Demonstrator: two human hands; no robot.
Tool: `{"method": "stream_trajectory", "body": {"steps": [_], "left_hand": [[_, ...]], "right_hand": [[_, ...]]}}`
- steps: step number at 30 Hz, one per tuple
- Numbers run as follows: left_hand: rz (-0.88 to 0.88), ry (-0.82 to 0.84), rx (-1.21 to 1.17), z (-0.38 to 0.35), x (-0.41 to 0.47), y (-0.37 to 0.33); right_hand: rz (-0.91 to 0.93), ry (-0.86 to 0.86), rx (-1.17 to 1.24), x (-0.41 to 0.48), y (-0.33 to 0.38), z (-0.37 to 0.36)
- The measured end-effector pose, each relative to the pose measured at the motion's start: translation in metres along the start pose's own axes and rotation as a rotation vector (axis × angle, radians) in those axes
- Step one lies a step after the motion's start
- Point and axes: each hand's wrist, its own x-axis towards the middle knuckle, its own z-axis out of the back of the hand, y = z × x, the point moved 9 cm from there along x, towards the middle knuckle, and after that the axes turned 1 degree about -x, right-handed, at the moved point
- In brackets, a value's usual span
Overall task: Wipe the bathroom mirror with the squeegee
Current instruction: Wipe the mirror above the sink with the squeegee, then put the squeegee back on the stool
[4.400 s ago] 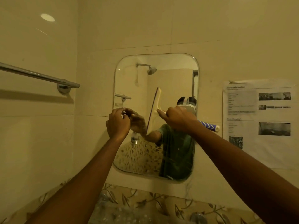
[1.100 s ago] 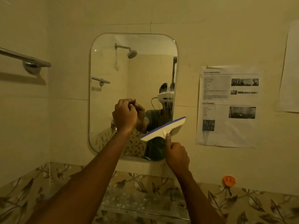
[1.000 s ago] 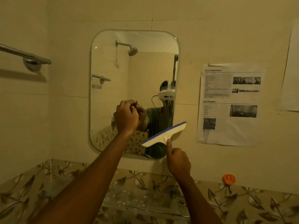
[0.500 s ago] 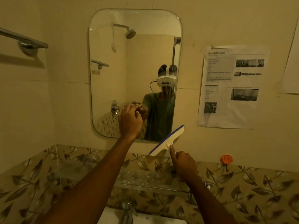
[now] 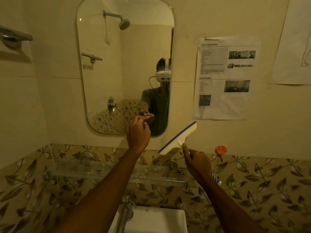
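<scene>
- A cream tiled wall [image 5: 218,17] is being shown from a head-worn camera, with a band of leaf-patterned tiles [image 5: 252,190] running along its lower part
- A tall mirror [image 5: 107,73] with rounded corners is being seen fixed to the wall, reflecting a shower head, a tap and the person wearing a headset
- A printed notice [image 5: 223,101] is being displayed on the wall just right of the mirror
- A white sink [image 5: 161,219] with a metal tap [image 5: 124,214] is being partly shown at the bottom edge
- The left hand [image 5: 138,132] is being held up against the mirror's lower right part, fingers curled together; whether anything is pinched in them cannot be told
- The squeegee [image 5: 178,140], white with a blue blade edge, is being held tilted below and right of the mirror, off the glass, against the bare wall
- The right hand [image 5: 198,163] is being kept clamped around the squeegee's handle, the blue-and-white end sticking out behind it
</scene>
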Motion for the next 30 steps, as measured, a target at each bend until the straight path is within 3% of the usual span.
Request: {"method": "stream_trajectory", "body": {"steps": [6,15,30], "left_hand": [[-0.008,0.01,0.001,-0.016,-0.023,-0.03],[0.024,-0.003,0.015,-0.024,-0.086,-0.058],[-0.09,0.312,0.001,-0.092,-0.213,-0.066]], "right_hand": [[-0.002,-0.016,0.039,-0.004,-0.003,0.035],[-0.162,-0.02,0.111,-0.033,-0.044,0.068],[-0.623,0.013,0.539,-0.155,-0.14,0.057]]}}
